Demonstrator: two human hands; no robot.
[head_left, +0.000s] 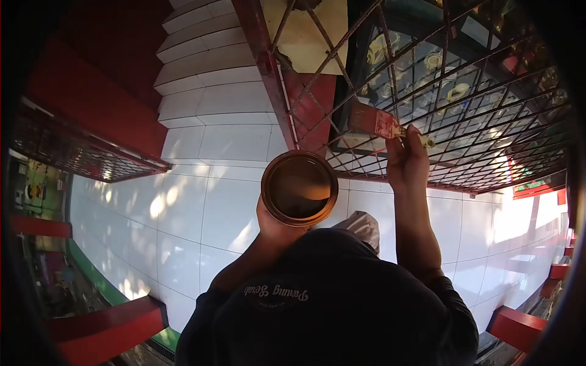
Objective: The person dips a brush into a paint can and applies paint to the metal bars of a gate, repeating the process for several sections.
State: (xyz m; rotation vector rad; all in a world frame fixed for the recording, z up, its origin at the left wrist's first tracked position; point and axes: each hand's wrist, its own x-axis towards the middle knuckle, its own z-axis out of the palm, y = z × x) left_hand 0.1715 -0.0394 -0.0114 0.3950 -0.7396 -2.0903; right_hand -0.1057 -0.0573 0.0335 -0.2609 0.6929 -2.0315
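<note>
A round brown container with dark liquid inside is held from below by my left hand, its fingers mostly hidden under it. My right hand is closed on the handle of a paintbrush, whose ferrule is stained red. The brush points left, its bristles against or just in front of a dark diamond-pattern metal grille. From this view I cannot tell whether the bristles touch the bars. A red post edges the grille on the left.
White steps rise at the upper left beside a red wall. Another grille stands at left. White tiles cover the floor. Red beams lie low at both sides. Behind the grille are gold-coloured items.
</note>
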